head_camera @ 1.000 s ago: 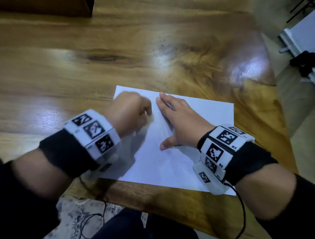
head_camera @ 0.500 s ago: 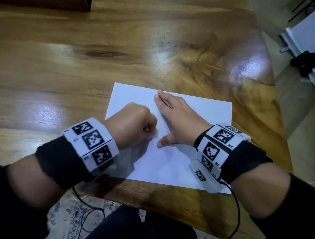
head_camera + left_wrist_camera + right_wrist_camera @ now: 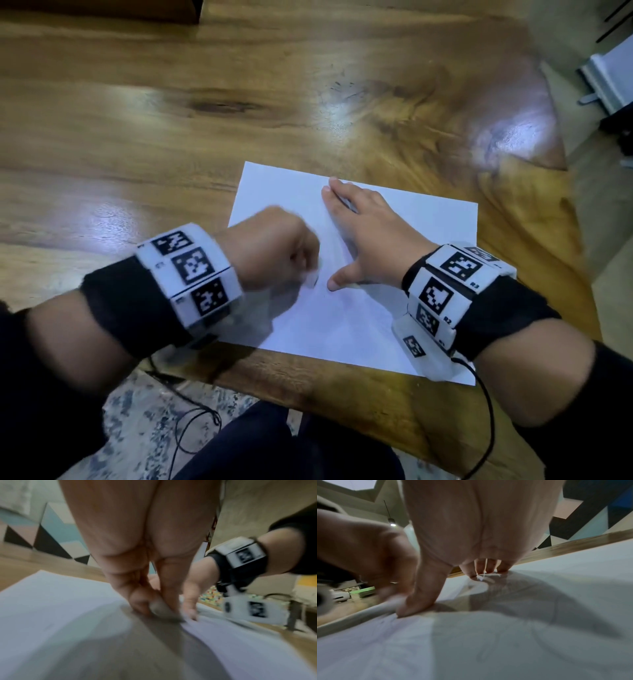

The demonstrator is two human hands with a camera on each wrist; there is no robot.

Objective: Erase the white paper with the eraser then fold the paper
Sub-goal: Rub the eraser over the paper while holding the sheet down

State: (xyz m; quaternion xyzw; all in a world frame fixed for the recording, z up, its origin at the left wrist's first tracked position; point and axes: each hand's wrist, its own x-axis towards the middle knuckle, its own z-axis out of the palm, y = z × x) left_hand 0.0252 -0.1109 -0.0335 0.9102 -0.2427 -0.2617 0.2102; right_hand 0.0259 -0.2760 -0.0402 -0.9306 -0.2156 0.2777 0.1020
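Note:
A white sheet of paper lies flat near the front edge of the wooden table. My left hand is curled into a fist over the paper's left half and pinches a small whitish eraser, whose tip presses on the sheet; the hand is motion-blurred. From the left wrist the eraser shows as a grey blur between thumb and fingers. My right hand lies flat on the paper, fingers straight and thumb spread, holding it down. From the right wrist its thumb and fingertips press on the paper.
The table's front edge runs just below the paper, with my dark-clothed legs and a patterned floor beneath. A black cable hangs from the left wrist. A white appliance stands off the table at the far right.
My left fist with the eraser has drawn back from the paper's upper left toward me and to the right, closer to the right thumb. The right hand stays pressed flat.

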